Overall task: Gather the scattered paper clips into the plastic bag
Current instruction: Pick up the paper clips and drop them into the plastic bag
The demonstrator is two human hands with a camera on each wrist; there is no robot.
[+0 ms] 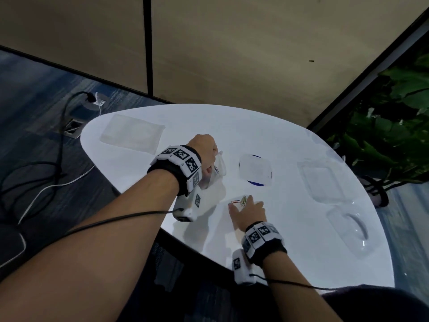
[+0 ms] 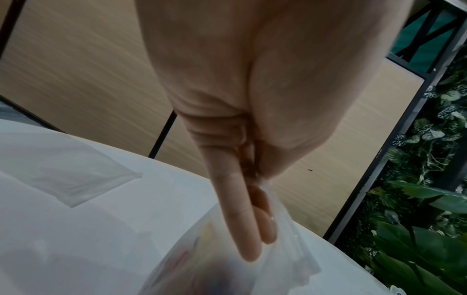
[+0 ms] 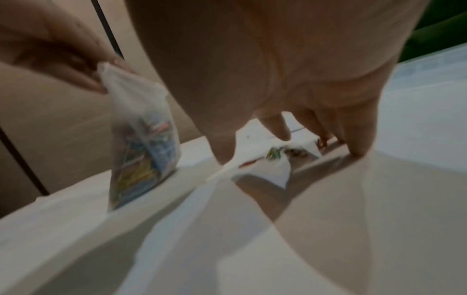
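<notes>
Bag (image 3: 144,151) pinched upright (left hand (image 1: 204,149)); clips (image 1: 240,201) loose

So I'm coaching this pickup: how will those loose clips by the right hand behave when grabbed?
The paper clips lie flat on the glossy white table, so they will probably slide before lifting. They look thin and light, and the overlapping ones may come up tangled.

1. White rounded table (image 1: 290,256).
2. Loose paper clips (image 1: 240,201) lie at the right hand's (image 1: 249,212) fingertips.
3. Clear plastic bags: one (image 1: 132,133) beyond the left hand (image 1: 204,152), others (image 1: 325,182) right of the right hand.
</notes>
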